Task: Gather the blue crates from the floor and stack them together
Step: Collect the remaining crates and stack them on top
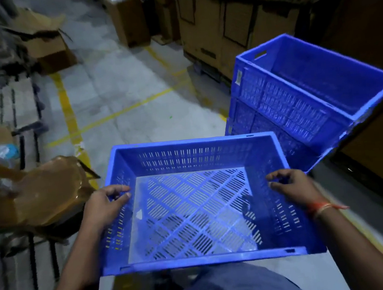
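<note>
Grey floor (pixel 119 86) with yellow lines (pixel 66 110); cardboard boxes (pixel 232 17) far beyond the fingers. Stack of blue crates (pixel 298 101) sits ahead and right of the right hand's fingers, top one open side up. Held blue crate (pixel 191 205) is off the floor, between both hands, slotted base visible. Left hand (pixel 105 207) grips the left wall, fingers curled over the rim. Right hand (pixel 293 187) grips the right wall the same way. Brown crumpled wrap (pixel 47 191) just left of the left fingers
</note>
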`<state>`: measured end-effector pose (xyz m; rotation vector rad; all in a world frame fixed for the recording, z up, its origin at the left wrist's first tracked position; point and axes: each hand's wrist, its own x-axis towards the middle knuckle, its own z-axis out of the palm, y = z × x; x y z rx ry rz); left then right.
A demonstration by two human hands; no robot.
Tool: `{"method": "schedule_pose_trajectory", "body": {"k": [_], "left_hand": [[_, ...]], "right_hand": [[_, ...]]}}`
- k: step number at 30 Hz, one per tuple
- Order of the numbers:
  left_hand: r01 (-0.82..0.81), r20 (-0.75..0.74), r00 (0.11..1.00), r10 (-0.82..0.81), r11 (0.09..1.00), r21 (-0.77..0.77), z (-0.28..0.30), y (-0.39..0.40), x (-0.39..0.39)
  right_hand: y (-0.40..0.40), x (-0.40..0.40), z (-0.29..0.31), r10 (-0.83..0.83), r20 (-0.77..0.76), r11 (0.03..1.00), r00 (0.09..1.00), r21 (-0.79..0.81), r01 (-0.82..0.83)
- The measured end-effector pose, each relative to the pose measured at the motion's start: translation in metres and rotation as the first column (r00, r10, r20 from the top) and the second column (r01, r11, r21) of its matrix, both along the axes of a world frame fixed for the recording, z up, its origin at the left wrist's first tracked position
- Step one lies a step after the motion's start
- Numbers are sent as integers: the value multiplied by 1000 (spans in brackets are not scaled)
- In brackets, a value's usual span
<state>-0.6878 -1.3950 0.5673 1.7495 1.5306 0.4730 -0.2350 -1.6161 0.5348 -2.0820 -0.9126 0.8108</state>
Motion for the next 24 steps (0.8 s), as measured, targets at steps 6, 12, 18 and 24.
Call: {"method": "schedule_pose_trajectory", "body": {"k": [6, 12, 18, 24], "left_hand": [[284, -57, 957, -283, 959, -1, 13, 135, 27], [589, -93, 806, -584, 808, 29, 72, 239, 98], [788, -116, 615, -780, 607, 99, 143, 271, 182], [838, -204, 541, -816, 502, 214, 218, 281, 248]], "right_hand": [[28, -49, 29, -244, 51, 968, 968, -47, 246], [36, -90, 91, -417, 115, 901, 902, -76, 426], [24, -88, 173, -543, 229, 814, 808, -92, 573], [20, -73, 248, -609, 271, 768, 745, -32, 639]]}}
